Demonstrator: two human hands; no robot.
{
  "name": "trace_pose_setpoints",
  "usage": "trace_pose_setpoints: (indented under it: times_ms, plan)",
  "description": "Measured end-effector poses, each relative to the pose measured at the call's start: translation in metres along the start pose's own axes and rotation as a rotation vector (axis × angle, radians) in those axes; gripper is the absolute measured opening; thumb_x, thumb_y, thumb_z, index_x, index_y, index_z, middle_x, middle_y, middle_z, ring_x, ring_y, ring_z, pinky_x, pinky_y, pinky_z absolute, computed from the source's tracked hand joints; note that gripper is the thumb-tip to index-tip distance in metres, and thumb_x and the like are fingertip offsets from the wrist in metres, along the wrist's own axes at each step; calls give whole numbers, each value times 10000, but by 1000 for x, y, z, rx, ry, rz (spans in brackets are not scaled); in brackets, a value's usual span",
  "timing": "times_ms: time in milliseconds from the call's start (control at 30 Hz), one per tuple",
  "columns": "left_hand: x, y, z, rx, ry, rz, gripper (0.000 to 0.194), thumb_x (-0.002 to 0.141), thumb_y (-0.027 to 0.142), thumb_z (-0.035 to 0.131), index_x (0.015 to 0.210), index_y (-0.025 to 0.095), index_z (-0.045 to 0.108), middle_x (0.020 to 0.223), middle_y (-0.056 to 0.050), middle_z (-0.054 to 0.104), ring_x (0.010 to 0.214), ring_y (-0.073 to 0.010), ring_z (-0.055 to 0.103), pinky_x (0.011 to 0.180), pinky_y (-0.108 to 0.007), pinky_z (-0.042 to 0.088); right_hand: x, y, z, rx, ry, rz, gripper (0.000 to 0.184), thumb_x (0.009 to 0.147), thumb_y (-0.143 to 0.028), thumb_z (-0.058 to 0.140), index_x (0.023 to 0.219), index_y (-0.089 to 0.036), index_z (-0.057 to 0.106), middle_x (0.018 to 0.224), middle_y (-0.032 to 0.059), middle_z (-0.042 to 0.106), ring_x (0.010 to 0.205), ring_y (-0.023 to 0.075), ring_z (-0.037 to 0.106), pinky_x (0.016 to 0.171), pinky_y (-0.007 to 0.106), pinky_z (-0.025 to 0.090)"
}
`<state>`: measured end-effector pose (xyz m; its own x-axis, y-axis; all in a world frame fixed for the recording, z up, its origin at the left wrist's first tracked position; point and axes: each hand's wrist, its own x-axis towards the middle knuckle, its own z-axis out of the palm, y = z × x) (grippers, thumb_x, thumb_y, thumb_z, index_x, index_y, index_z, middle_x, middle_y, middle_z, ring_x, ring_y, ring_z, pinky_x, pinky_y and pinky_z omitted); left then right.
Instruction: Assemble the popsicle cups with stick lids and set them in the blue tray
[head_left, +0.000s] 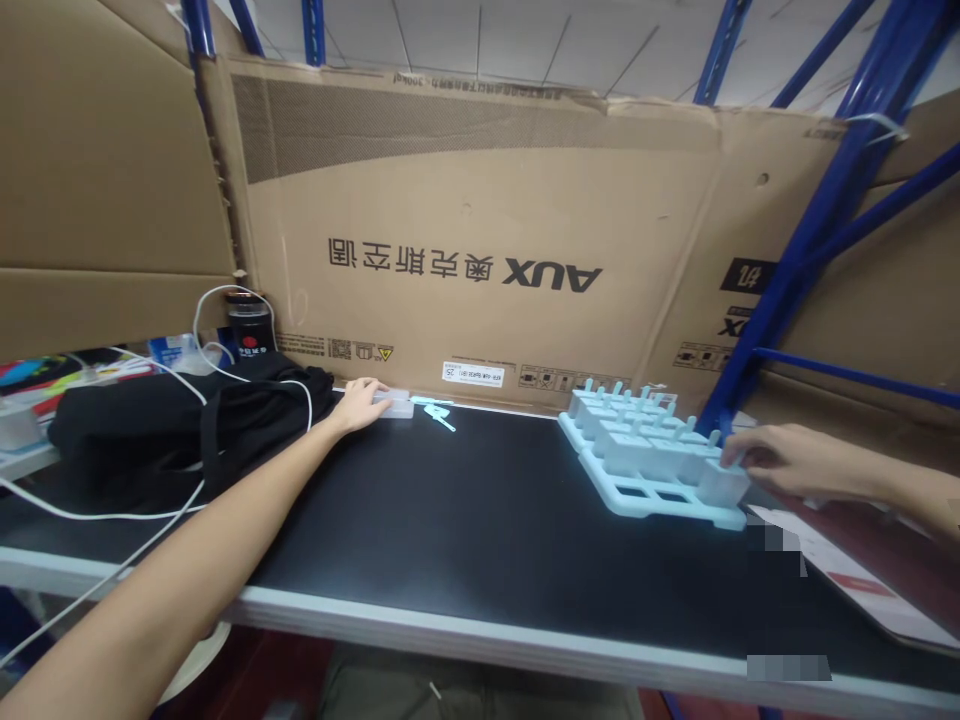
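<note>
Far out on the left side of the black tabletop, my left hand (361, 406) is closed around the near side of some small clear plastic moulds (399, 405). Light-blue sticks (439, 413) lie loose just right of them. On the right stands a light-blue tray (637, 504) filled with several frosted ice pop moulds (626, 452), with blue sticks poking up. My right hand (776, 462) has its fingertips curled on the ice pop mould (724, 483) at the tray's near right corner. The thumb is partly hidden.
A black cloth bag (180, 430) with white cables lies at the left, a dark jar (251, 325) behind it. Cardboard (465, 220) walls the back. A blue rack post (795, 250) rises behind the tray. A flat, reddish-white item (862, 575) lies at the right.
</note>
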<state>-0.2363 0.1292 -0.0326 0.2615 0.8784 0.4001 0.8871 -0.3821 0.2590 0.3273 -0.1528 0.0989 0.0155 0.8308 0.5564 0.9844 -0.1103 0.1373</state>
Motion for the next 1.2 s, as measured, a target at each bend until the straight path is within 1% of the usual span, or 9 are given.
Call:
trace_pose_setpoints:
  times_ms: [167,300,400,567,700,767,900,1067,1200]
  plan:
    - [-8,41,-7,89,16,199,441,898,455,406,1175,207,643,1371,-113,501,1321,-309,366,1109,-458,287,-2,1,-4,8,-97,-89,183,776,-394,557,742,-237,645,836,129,616,747,248,604,710,363,455]
    - [-12,66,-3,160,7,171,417,856,425,474,1141,178,653,1376,-150,490,1325,-340,359,1098,-485,288,13,-24,-14,45,-148,-251,209,837,-394,506,805,-219,617,887,118,618,822,253,599,751,359,450]
    - [-13,70,-2,203,-14,152,442,832,432,502,1137,151,654,1303,-173,541,1260,-352,424,1066,-471,325,28,-97,0,131,-73,-337,224,914,-356,425,853,-206,580,908,107,626,905,246,589,787,338,436]
    - [-14,71,-12,179,-165,233,476,854,465,472,1191,195,673,1253,-151,593,1195,-332,507,1032,-442,367,71,-257,76,311,-278,-603,220,905,-256,456,1017,-188,633,1088,106,649,1001,219,597,822,294,433]
    - [-15,75,-20,126,-276,311,517,791,492,558,1271,313,631,1284,-93,585,1225,-320,503,1046,-439,364,109,-321,130,455,-297,-537,339,928,-347,492,1175,-165,635,1213,150,616,1153,269,548,922,349,421]
    - [-15,75,-23,75,-344,315,571,755,419,589,1319,334,586,1261,-78,604,1195,-307,538,1011,-408,401,117,-327,144,489,-312,-527,343,894,-385,562,1126,-154,664,1169,157,636,1110,277,572,909,354,430]
    - [-14,73,-30,-95,-377,279,642,665,316,641,1304,286,584,1135,-49,664,1029,-273,636,872,-332,476,111,-311,150,512,-305,-558,203,873,-231,567,1005,-133,686,1031,127,673,937,207,626,835,291,446]
    - [-15,81,-32,-410,-166,147,666,600,371,760,1216,187,585,1181,-101,629,980,-264,647,846,-355,499,89,-276,142,713,-331,-650,288,807,-128,580,1087,-142,645,910,59,686,779,143,622,745,255,465]
    - [-13,101,-24,-783,-35,177,666,627,407,808,1177,176,514,1168,-125,634,1002,-248,649,867,-387,513,76,-248,133,890,-388,-688,258,744,-114,615,991,-167,666,917,44,685,810,150,614,760,275,480]
